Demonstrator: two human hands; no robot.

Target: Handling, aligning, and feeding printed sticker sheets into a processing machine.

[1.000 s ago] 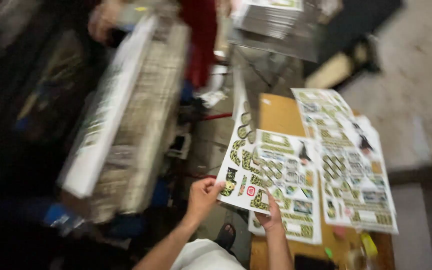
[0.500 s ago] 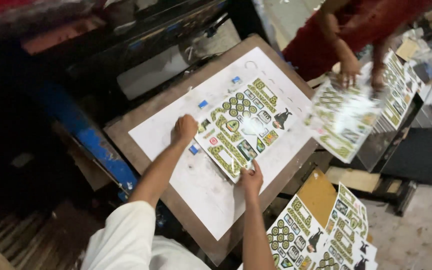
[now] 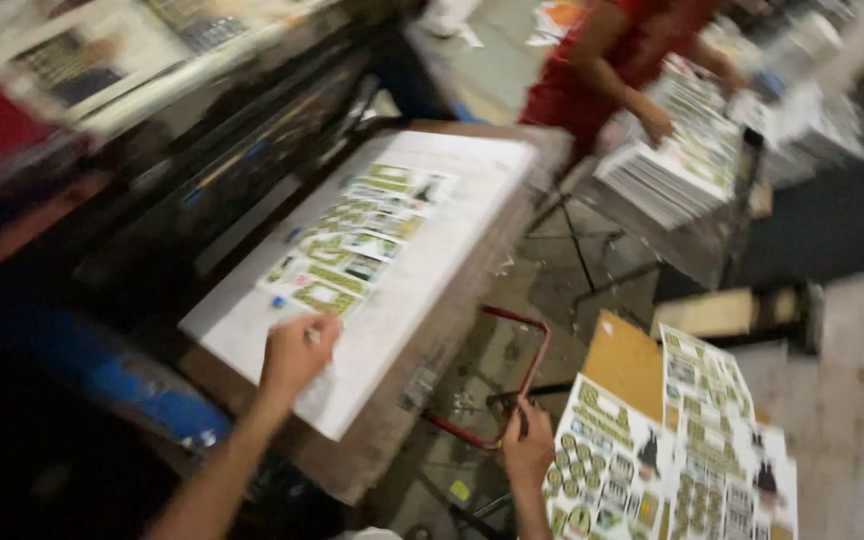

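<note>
A printed sheet (image 3: pixel 357 238) with green and yellow patterns lies on the white bed (image 3: pixel 452 210) of a press. My left hand (image 3: pixel 297 350) rests on the near corner of that sheet, fingers curled. My right hand (image 3: pixel 525 450) is lower right, touching the left edge of a stack of printed sheets (image 3: pixel 652 465) spread on a brown board (image 3: pixel 624 360). Motion blur hides whether the right fingers pinch a sheet.
A person in red (image 3: pixel 602 60) stands at the back with hands on another pile of sheets (image 3: pixel 677 160) on a metal stand. A red metal frame (image 3: pixel 512 375) sits below the press bed. Dark machine parts (image 3: pixel 202 170) fill the left.
The sheet that both hands held on the bed now lies flat. My right hand has left it and dropped to the stack at the lower right. The view has swung.
</note>
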